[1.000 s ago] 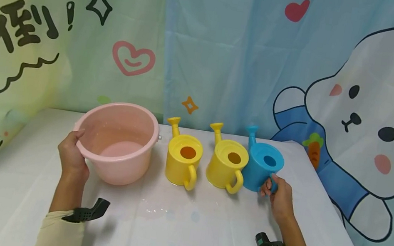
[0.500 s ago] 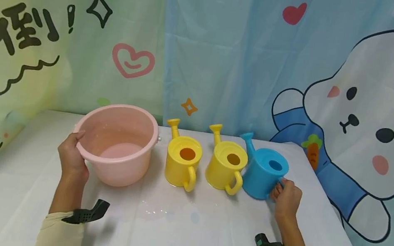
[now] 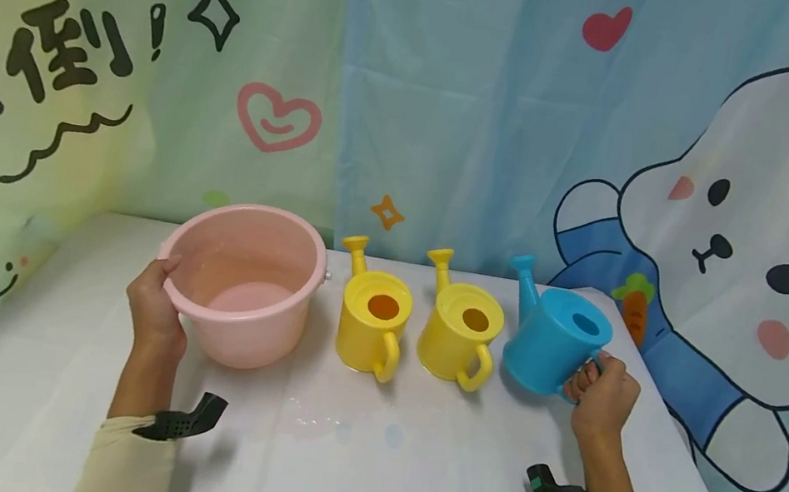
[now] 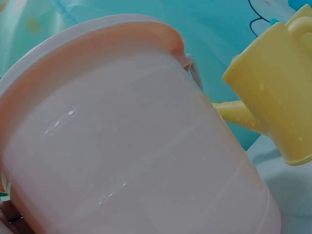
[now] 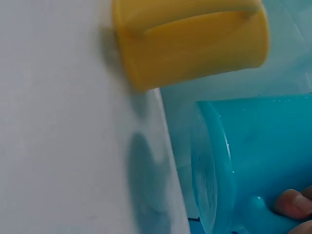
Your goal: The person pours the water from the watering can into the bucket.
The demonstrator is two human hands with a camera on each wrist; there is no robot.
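My left hand (image 3: 160, 310) grips the left rim of a pink bucket (image 3: 244, 343), thumb over the edge. In the left wrist view the bucket's side (image 4: 122, 131) fills most of the frame, with a bit of the hand at the lower left corner. My right hand (image 3: 604, 397) has its fingers curled round the handle of a blue watering can (image 3: 549, 352). The can tilts and hangs above the table; its underside and a separate shadow show in the right wrist view. Between bucket and blue can stand two yellow watering cans, one on the left (image 3: 367, 343) and one on the right (image 3: 454, 347).
A white cloth covers the table (image 3: 362, 477), with a small wet patch (image 3: 313, 419) in front of the left yellow can. Behind it hangs a printed curtain (image 3: 443, 118) with a cartoon rabbit at the right.
My right hand has carried the blue watering can to the right, away from the yellow cans, and raised it off the table. The left hand keeps its grip on the bucket.
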